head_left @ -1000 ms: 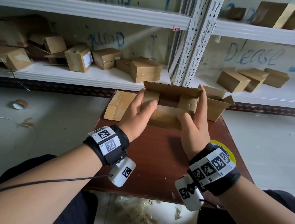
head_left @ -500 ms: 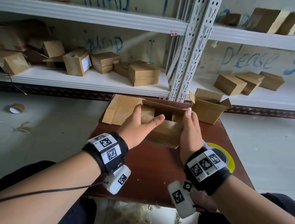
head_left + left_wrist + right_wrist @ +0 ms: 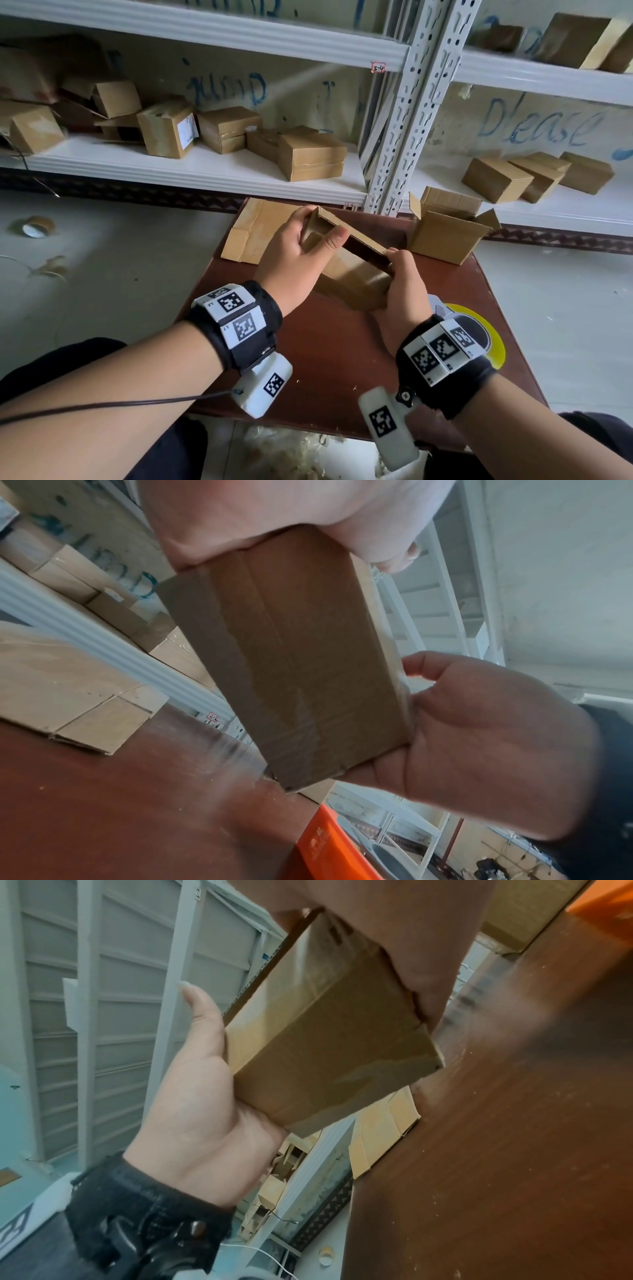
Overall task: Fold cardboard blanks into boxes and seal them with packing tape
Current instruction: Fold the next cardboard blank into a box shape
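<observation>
A small brown cardboard box (image 3: 349,274) is held tilted just above the brown table (image 3: 325,359), one end pointing far left. My left hand (image 3: 291,250) grips its far-left end, thumb over the top flap. My right hand (image 3: 400,277) grips the near-right end, fingers curled over the upper edge. A dark gap shows along the top where the flaps lie partly down. In the left wrist view the box's (image 3: 301,656) underside carries a strip of clear tape. The right wrist view shows the box (image 3: 325,1047) between both palms.
Flat cardboard blanks (image 3: 260,229) lie at the table's far left, and an open box (image 3: 445,233) stands at the far right. A yellow tape dispenser (image 3: 486,332) sits by my right wrist. White shelves (image 3: 205,171) with several boxes stand behind. A tape roll (image 3: 34,228) lies on the floor.
The upright back flap has been folded down. Both hands have turned the box from square-on to a diagonal and tilted it off the table.
</observation>
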`<action>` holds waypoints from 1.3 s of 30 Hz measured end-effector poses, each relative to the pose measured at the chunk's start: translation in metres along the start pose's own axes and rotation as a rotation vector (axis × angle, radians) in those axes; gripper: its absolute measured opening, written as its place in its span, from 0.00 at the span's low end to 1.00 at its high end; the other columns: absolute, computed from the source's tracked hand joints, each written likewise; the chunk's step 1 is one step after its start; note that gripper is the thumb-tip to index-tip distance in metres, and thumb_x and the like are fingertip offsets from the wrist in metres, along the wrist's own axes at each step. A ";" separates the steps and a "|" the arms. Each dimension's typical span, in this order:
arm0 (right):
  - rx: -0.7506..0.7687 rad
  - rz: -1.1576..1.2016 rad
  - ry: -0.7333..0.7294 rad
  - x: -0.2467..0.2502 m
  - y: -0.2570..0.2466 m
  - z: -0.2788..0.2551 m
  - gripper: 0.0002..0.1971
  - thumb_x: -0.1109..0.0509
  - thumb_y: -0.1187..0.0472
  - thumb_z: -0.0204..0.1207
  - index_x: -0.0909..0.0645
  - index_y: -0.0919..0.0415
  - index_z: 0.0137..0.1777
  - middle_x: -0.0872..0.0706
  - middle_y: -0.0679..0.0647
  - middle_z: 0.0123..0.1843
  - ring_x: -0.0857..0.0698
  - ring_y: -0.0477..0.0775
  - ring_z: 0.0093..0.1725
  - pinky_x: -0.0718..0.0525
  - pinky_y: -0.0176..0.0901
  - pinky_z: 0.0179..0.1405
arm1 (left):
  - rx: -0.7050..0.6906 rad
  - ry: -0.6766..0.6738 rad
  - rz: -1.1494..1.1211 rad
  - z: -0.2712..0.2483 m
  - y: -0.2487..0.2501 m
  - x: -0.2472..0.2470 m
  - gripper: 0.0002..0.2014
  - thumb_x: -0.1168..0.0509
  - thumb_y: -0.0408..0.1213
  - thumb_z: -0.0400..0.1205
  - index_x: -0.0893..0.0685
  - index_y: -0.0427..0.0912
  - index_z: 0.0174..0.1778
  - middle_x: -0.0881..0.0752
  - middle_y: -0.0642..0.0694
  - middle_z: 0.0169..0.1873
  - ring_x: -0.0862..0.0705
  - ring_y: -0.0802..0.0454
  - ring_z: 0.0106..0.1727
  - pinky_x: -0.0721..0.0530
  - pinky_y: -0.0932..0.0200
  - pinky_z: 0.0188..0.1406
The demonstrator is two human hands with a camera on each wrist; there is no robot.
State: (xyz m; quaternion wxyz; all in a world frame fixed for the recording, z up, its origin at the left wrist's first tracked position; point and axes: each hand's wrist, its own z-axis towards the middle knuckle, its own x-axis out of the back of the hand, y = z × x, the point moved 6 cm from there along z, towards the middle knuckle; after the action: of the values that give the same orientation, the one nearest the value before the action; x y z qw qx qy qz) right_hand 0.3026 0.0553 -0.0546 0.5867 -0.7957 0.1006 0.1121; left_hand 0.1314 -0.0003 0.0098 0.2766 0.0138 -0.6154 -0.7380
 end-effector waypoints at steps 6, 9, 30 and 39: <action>0.004 0.012 -0.066 -0.006 -0.002 -0.002 0.34 0.22 0.48 0.70 0.20 0.62 0.74 0.13 0.70 0.66 0.10 0.76 0.58 0.14 0.70 0.43 | 0.085 0.107 -0.022 0.007 -0.010 0.006 0.31 0.36 0.71 0.80 0.19 0.56 0.73 0.14 0.60 0.63 0.17 0.58 0.66 0.21 0.58 0.68; 0.004 0.020 -0.138 -0.005 -0.007 -0.003 0.17 0.24 0.57 0.82 0.15 0.68 0.64 0.09 0.70 0.57 0.10 0.71 0.48 0.16 0.77 0.52 | 0.091 0.128 -0.031 0.009 -0.013 0.007 0.26 0.35 0.66 0.84 0.18 0.55 0.73 0.13 0.59 0.63 0.17 0.58 0.66 0.21 0.59 0.64; 0.048 -0.071 -0.310 -0.006 -0.042 -0.011 0.22 0.23 0.45 0.80 0.15 0.45 0.73 0.10 0.59 0.69 0.09 0.63 0.64 0.08 0.65 0.53 | 0.407 -0.149 -0.415 0.014 -0.025 -0.008 0.50 0.19 0.64 0.66 0.30 0.58 0.85 0.21 0.54 0.79 0.33 0.48 0.85 0.41 0.37 0.85; -0.089 0.049 -0.556 -0.013 -0.058 -0.018 0.16 0.32 0.56 0.86 0.13 0.37 0.67 0.08 0.54 0.66 0.07 0.55 0.55 0.07 0.57 0.49 | 0.541 -0.247 -0.635 0.013 -0.019 -0.002 0.20 0.18 0.46 0.65 0.13 0.47 0.50 0.09 0.48 0.55 0.16 0.42 0.68 0.23 0.43 0.72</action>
State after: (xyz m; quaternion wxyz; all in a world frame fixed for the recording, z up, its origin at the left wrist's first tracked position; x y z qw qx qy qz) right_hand 0.3082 0.0550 0.0076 0.5535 -0.7567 -0.0500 0.3443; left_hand 0.1209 0.0144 -0.0050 -0.0534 0.1862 -0.7803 -0.5947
